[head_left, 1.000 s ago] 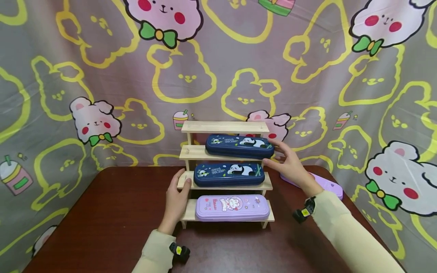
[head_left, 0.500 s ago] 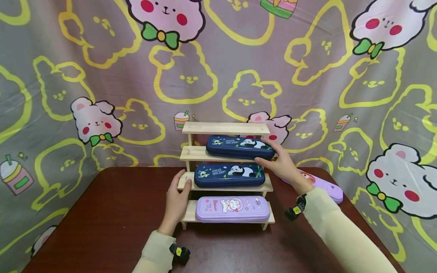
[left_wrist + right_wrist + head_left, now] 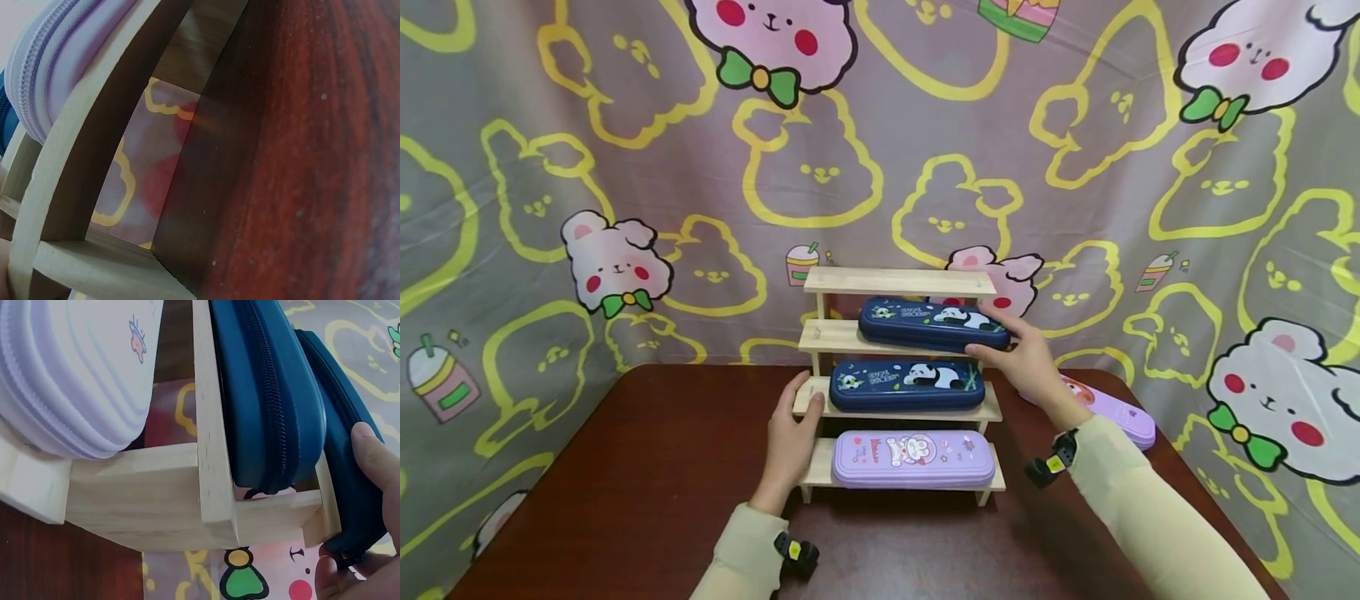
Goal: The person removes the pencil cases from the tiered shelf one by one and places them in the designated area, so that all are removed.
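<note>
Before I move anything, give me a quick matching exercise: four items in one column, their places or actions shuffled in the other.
Items
1. right hand
2. left hand
3. lilac case with bunny print
4. lilac case with orange print

Places or actions
A. on the table, right of the wooden stand
B. gripping the upper panda case
C. on the lowest shelf
D. at the stand's left end

Pairs: 1-B, 2-D, 3-C, 4-A
</note>
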